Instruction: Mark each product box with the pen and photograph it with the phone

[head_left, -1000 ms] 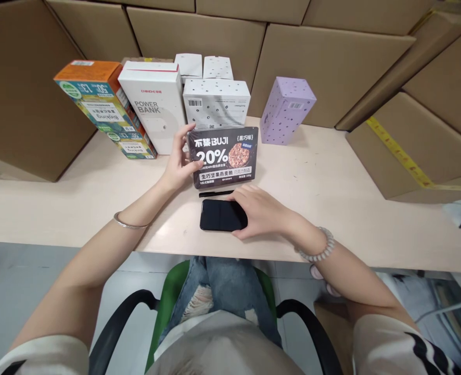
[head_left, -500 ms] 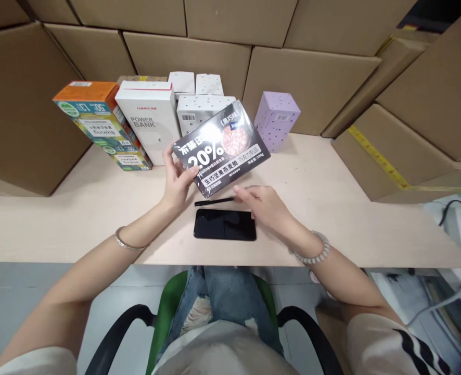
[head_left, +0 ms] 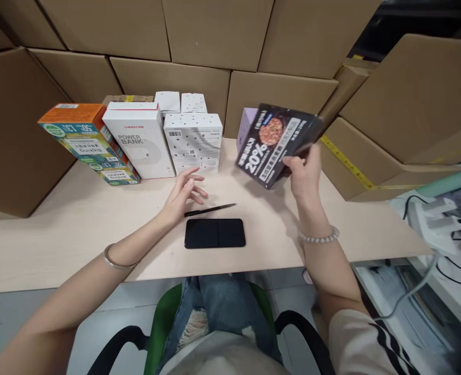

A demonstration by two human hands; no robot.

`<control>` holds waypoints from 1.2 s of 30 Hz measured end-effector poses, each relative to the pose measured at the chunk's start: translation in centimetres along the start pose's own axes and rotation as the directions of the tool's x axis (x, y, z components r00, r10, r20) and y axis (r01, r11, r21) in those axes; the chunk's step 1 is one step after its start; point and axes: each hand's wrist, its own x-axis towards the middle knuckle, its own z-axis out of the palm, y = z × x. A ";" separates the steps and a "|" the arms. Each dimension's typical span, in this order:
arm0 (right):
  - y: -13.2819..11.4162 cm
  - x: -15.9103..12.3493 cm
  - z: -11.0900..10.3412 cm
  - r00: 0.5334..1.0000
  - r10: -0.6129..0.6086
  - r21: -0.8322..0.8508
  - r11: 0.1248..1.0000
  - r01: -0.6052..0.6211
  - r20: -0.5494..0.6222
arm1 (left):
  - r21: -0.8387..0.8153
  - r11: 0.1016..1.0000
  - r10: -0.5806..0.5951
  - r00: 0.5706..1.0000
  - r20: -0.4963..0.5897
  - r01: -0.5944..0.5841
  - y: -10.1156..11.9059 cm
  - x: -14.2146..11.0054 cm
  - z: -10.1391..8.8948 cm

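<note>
Black box [head_left: 278, 145], white 20% lettering [head_left: 256, 159], round food picture [head_left: 271, 131], right fingers [head_left: 295, 165] gripping it, left fingers [head_left: 186, 188] spread

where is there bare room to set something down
The tabletop is bare left of the left hand, in front of the orange-topped box, and between phone and beaded bracelet. A narrow gap parts the white dotted box from the purple box. Crowded: the back-left row around the power bank box, and the centre, with pen and phone.

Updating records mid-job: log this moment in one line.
right hand: holds tilted black box; left hand: open, empty; phone, pen: on table
</note>
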 end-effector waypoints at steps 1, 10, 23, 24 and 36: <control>0.6 0.8 -0.7 0.990 -0.002 -0.147 0.989 -0.018 -0.138 | 0.002 1.000 -0.009 1.000 -0.013 0.009 0.1 0.1 -0.1; 5.5 3.1 0.7 0.932 0.178 -0.345 0.894 -0.287 -0.315 | -0.027 0.997 -0.077 0.988 -0.130 0.074 0.1 1.0 -0.7; 9.3 2.6 5.2 0.986 0.155 -0.298 0.940 -0.166 -0.058 | -0.002 0.998 -0.056 0.987 -0.148 0.056 0.2 1.1 -0.9; 9.4 2.5 5.3 0.989 0.148 -0.319 0.936 -0.150 -0.031 | 0.003 0.998 -0.057 0.987 -0.150 0.058 0.2 1.1 -0.9; 7.9 1.2 5.4 0.975 0.071 -0.460 0.887 0.034 0.209 | 0.045 0.997 -0.059 0.988 -0.141 0.066 0.6 0.9 -0.8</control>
